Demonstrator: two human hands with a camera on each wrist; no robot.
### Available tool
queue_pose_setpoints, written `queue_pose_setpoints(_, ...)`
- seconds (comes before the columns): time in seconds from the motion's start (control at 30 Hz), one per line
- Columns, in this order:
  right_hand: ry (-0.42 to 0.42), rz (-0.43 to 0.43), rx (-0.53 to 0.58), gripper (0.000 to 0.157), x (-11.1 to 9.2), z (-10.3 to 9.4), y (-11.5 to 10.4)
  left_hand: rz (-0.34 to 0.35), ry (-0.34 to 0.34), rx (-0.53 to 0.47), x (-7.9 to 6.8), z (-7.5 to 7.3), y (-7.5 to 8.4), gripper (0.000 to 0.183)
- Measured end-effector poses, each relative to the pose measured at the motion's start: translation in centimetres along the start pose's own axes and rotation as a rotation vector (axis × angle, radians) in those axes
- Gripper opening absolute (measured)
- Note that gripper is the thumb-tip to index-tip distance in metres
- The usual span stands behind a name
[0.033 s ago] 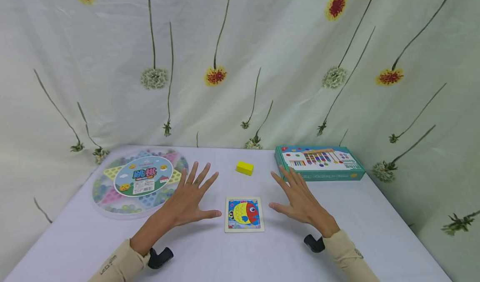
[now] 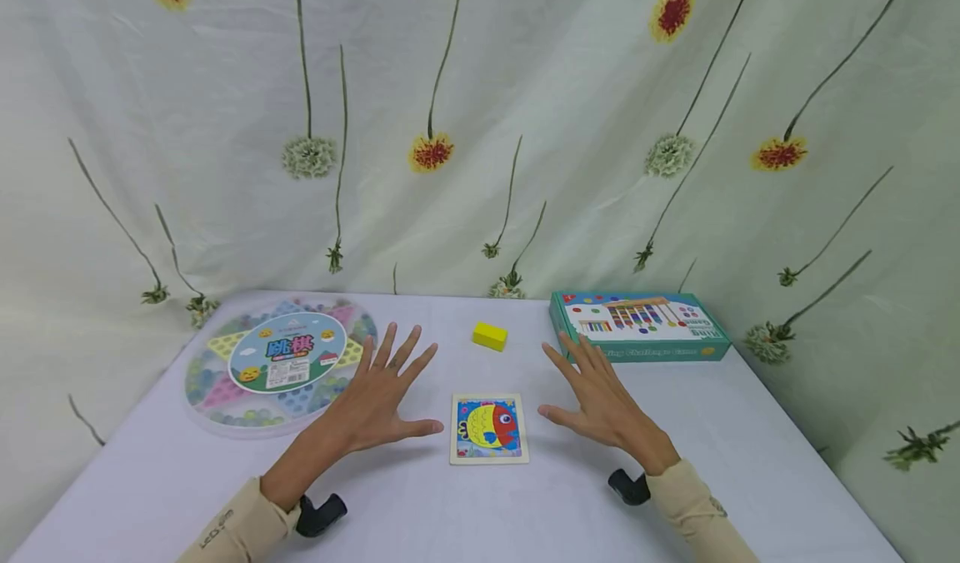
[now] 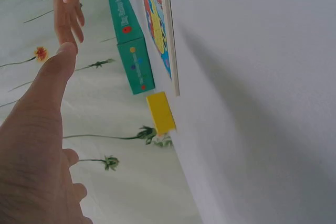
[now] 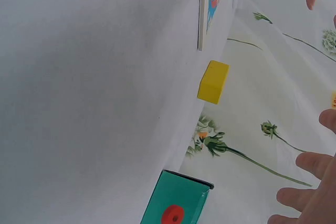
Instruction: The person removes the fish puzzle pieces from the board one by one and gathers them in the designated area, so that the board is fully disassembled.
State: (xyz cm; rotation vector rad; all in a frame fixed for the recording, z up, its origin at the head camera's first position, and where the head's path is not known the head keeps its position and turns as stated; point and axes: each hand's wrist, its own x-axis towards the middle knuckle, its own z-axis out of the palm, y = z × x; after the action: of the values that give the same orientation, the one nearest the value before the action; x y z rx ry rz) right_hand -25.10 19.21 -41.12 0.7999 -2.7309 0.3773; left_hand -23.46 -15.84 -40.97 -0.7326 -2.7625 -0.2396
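Both hands hover over the white table with fingers spread and nothing in them. My left hand (image 2: 375, 409) is to the left of a small square fish puzzle (image 2: 489, 430), its thumb pointing at the puzzle's left edge. On the other side, my right hand (image 2: 603, 401) holds its thumb a little away from the right edge. The puzzle lies flat, showing a yellow and red fish on blue inside a pale frame. Behind it sits a yellow block (image 2: 490, 336), between the two hands and farther back. In the left wrist view, the puzzle (image 3: 157, 22) appears beyond the thumb.
A round, clear Chinese checkers set (image 2: 217, 392) lies at the left, partly behind the left hand. At the back right is a green game box (image 2: 652, 352), its near left corner behind the right fingertips. A flower-print cloth (image 2: 480, 72) hangs behind the table.
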Motion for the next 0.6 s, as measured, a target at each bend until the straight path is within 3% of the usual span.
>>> queue_pose_setpoints(0.43, -0.006, 0.018, 0.069, 0.081, -0.13, 0.16, -0.27, -0.013, -0.012, -0.032, -0.18, 0.06, 0.04, 0.105)
queue_pose_setpoints(0.6, -0.062, 0.017, 0.150, 0.079, 0.28, 0.53, -0.86, -0.014, -0.063, -0.118, -0.31, 0.81, 0.29, 0.106)
